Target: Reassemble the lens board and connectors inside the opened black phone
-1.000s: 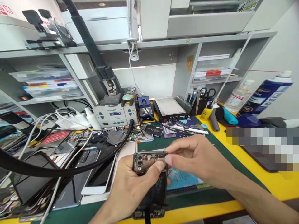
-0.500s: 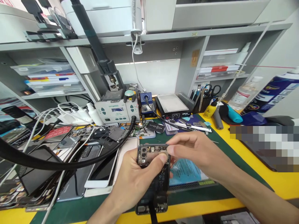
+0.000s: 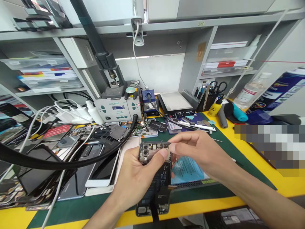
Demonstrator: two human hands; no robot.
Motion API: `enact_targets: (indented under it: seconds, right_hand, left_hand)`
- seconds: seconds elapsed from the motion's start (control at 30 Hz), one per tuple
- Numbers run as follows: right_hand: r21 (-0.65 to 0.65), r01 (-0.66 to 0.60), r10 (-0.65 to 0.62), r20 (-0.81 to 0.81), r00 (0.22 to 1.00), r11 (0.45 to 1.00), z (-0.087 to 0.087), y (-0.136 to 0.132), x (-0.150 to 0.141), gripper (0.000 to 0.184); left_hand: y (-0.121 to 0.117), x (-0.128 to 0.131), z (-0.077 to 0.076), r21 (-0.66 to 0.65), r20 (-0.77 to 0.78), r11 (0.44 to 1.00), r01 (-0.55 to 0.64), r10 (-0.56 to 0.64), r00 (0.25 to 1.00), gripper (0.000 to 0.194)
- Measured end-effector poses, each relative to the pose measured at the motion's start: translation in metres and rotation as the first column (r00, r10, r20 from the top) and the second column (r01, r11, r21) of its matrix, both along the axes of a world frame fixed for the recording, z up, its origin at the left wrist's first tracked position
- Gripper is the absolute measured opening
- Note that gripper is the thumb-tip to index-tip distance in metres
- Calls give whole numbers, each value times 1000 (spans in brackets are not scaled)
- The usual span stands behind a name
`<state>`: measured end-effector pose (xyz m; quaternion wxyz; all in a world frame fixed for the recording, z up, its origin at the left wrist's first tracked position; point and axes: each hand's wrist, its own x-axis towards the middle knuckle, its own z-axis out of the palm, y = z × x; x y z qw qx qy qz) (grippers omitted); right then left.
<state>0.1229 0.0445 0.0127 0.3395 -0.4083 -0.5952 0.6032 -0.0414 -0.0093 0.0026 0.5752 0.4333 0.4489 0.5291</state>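
At the lower centre of the frame, over the near edge of the tabletop [image 3: 286, 190], an opened phone [image 3: 158, 186] is held with its bared inner side turned up. It is clasped by the left grip [image 3: 137, 178], whose thumb is laid across the upper part; its upper right corner is met by the thumb and fingertips of the right grip [image 3: 197, 151], though whether anything is pinched there cannot be told. It can be judged light and stiff, perhaps slippery along its frame, and fragile where the circuitry is exposed; it is best taken by the long side edges, with pressure kept off the small parts. Two round lenses [image 3: 145, 150] are seen at its upper left, its middle is largely filled by a black battery [image 3: 164, 176] with pale markings, and its lower end is crossed by a dark strip [image 3: 154, 206].
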Motion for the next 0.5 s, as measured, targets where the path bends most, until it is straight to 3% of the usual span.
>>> enact_targets:
  seconds: [0.37, 0.5]
  right_hand:
    - [81, 26, -35, 107, 994, 996, -3, -2, -2, 13]
    - [65, 45, -50, 74, 996, 997, -2, -4, -6, 10]
  left_hand:
    - [-2, 1, -2, 38, -65, 997, -60, 63, 996, 30]
    - [1, -2, -1, 69, -79, 998, 11, -5, 997, 27]
